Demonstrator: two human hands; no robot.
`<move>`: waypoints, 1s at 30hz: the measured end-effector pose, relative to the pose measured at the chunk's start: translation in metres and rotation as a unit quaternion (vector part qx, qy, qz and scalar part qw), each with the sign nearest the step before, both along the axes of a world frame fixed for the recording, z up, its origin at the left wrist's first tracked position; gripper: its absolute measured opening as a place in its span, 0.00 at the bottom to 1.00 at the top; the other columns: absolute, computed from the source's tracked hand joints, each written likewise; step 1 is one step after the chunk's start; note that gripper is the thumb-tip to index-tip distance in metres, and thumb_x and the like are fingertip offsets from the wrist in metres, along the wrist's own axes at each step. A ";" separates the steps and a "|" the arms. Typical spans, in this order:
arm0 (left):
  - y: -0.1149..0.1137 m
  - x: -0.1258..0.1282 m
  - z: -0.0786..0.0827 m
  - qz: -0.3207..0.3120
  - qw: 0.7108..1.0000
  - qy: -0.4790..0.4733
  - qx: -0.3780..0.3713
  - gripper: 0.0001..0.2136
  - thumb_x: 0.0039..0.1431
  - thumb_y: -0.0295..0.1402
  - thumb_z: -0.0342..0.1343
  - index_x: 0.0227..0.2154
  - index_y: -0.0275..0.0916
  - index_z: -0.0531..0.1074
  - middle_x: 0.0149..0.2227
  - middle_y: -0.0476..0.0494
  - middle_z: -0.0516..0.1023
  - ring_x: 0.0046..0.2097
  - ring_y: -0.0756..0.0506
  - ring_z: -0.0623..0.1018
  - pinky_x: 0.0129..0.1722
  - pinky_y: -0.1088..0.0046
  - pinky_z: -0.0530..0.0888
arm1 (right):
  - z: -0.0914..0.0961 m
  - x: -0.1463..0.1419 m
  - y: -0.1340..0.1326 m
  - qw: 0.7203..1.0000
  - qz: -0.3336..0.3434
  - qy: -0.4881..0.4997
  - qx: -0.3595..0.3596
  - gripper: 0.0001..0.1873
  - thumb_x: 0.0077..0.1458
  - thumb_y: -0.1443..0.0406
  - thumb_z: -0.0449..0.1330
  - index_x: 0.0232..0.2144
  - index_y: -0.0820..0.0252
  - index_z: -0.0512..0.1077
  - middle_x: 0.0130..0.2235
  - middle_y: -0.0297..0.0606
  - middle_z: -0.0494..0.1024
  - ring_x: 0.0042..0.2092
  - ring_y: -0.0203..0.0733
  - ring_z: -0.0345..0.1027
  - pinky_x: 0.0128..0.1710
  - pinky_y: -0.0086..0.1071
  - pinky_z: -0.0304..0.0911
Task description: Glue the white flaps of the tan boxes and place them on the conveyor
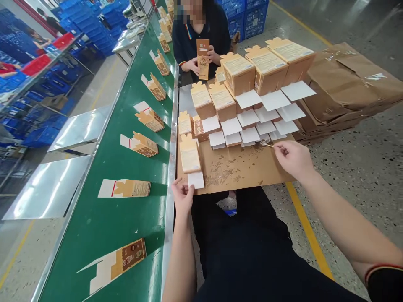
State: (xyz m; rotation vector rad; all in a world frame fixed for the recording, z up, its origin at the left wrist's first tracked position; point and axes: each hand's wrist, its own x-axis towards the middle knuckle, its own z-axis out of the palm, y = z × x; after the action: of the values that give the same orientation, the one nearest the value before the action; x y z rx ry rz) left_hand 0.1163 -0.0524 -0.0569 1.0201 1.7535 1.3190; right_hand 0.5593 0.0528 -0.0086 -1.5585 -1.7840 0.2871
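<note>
My left hand (pixel 183 196) is at the near left corner of the cardboard work surface (pixel 245 167), thumb and fingers apart. Its thumb is at the white flap (pixel 195 180) of a small tan carton (pixel 190 155) lying there; a firm grip does not show. Away to the right, my right hand (pixel 292 159) pinches a thin yellowish stick (pixel 270 145). A clear, roundish end (pixel 263 142) on that stick is near the lowest white flaps of the stacked cartons (pixel 239 75). These cartons are piled in several rows, their white flaps (pixel 233 126) pointing toward me.
On my left runs a green conveyor belt (pixel 126 222) with a metal edge (pixel 171 167), carrying several open cartons (pixel 134 188). Opposite, a co-worker (pixel 201 25) holds a brown carton (pixel 203 58). Brown cardboard (pixel 355 88) is stacked at right. Dark flecks lie on the work surface.
</note>
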 end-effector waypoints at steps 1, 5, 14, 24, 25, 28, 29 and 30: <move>-0.012 -0.005 0.002 -0.011 0.999 0.047 -0.011 0.28 0.54 0.39 0.74 0.55 0.46 0.69 0.40 0.48 0.81 0.38 0.45 0.81 0.42 0.65 0.79 | 0.001 0.002 0.013 1.000 0.010 -0.019 -0.007 0.11 0.72 0.59 0.63 0.34 0.52 0.78 0.33 0.41 0.81 0.34 0.45 0.70 0.36 0.39 0.64; -0.019 -0.022 0.014 -0.011 0.981 0.194 -0.016 0.29 0.51 0.38 0.76 0.56 0.47 0.77 0.60 0.36 0.80 0.57 0.34 0.81 0.59 0.49 0.81 | -0.002 0.006 0.051 0.996 0.040 -0.067 -0.031 0.18 0.70 0.62 0.64 0.26 0.49 0.68 0.29 0.37 0.76 0.31 0.41 0.61 0.34 0.37 0.59; 0.086 -0.004 0.024 -0.022 0.999 -0.001 -0.028 0.16 0.62 0.48 0.72 0.43 0.43 0.84 0.46 0.33 0.86 0.60 0.29 0.84 0.63 0.47 0.80 | 0.011 0.016 0.032 0.999 0.027 -0.019 -0.022 0.11 0.69 0.59 0.65 0.31 0.50 0.77 0.30 0.39 0.79 0.30 0.43 0.68 0.33 0.40 0.66; 0.038 0.050 0.021 -0.019 0.962 -0.262 0.074 0.38 0.51 0.53 0.81 0.61 0.47 0.75 0.68 0.34 0.79 0.69 0.32 0.80 0.67 0.51 0.80 | 0.013 -0.051 -0.070 0.990 0.071 0.124 -0.019 0.09 0.70 0.59 0.65 0.40 0.51 0.85 0.33 0.39 0.84 0.31 0.45 0.76 0.29 0.38 0.73; 0.041 0.050 0.018 -0.013 0.964 -0.259 0.068 0.38 0.49 0.53 0.82 0.60 0.46 0.74 0.67 0.33 0.80 0.68 0.33 0.81 0.67 0.51 0.80 | 0.008 -0.068 -0.073 0.987 0.095 0.129 -0.032 0.10 0.71 0.60 0.64 0.39 0.52 0.84 0.34 0.39 0.84 0.31 0.43 0.76 0.30 0.37 0.73; 0.049 0.047 0.010 0.009 0.974 -0.220 0.048 0.39 0.47 0.53 0.84 0.56 0.45 0.72 0.63 0.33 0.82 0.64 0.35 0.84 0.67 0.53 0.80 | -0.012 -0.118 -0.074 0.979 0.146 0.132 -0.047 0.12 0.74 0.64 0.60 0.38 0.54 0.83 0.33 0.39 0.83 0.31 0.41 0.74 0.32 0.35 0.70; 0.050 0.046 0.009 0.014 0.978 -0.206 0.044 0.39 0.47 0.53 0.84 0.55 0.45 0.71 0.62 0.33 0.82 0.64 0.36 0.84 0.66 0.53 0.80 | -0.020 -0.132 -0.073 0.978 0.160 0.129 -0.045 0.12 0.74 0.65 0.59 0.38 0.54 0.82 0.34 0.39 0.82 0.32 0.42 0.74 0.33 0.35 0.70; 0.049 0.044 0.008 0.017 0.980 -0.195 0.042 0.39 0.47 0.53 0.84 0.55 0.45 0.70 0.61 0.34 0.83 0.63 0.36 0.84 0.66 0.53 0.80 | -0.028 -0.142 -0.072 0.977 0.172 0.122 -0.039 0.13 0.74 0.66 0.58 0.39 0.55 0.81 0.34 0.39 0.82 0.32 0.42 0.74 0.34 0.35 0.71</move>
State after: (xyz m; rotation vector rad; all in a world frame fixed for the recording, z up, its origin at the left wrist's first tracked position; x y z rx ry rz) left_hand 0.1607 -0.0030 -0.0490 0.7166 1.4336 1.5089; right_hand 0.4172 -0.0194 -0.0369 -1.1991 -1.8545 0.6926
